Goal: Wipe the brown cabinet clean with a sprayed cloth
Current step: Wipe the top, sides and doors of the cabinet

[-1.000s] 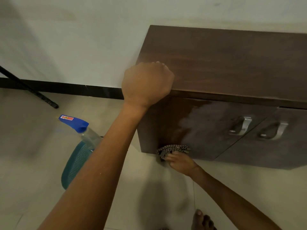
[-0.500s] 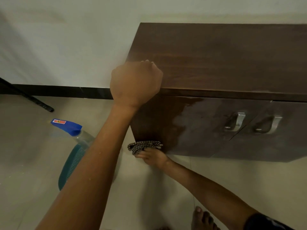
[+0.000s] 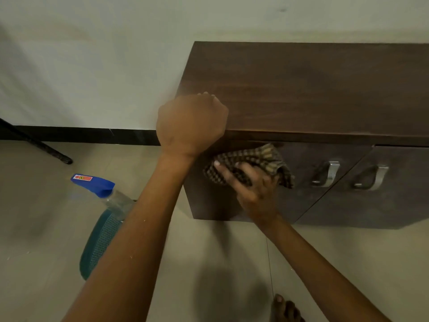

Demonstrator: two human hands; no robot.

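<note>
Two hands meet the brown cabinet [image 3: 313,89]: right hand [image 3: 254,190] pins a checked cloth [image 3: 260,156] to its door under flat, spread fingers [image 3: 226,173]. Left hand [image 3: 190,124] rests fisted, empty, on top.

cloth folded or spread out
Bunched, not spread: the cloth is crumpled in folds under the right hand, pressed against the cabinet door.

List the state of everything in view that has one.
cabinet: both doors shut.
cloth: bunched, pressed on the left door.
right hand: fingers flat on the cloth.
left hand: fingers curled, resting on the cabinet's top corner.
spray bottle: on the floor, untouched.
</note>
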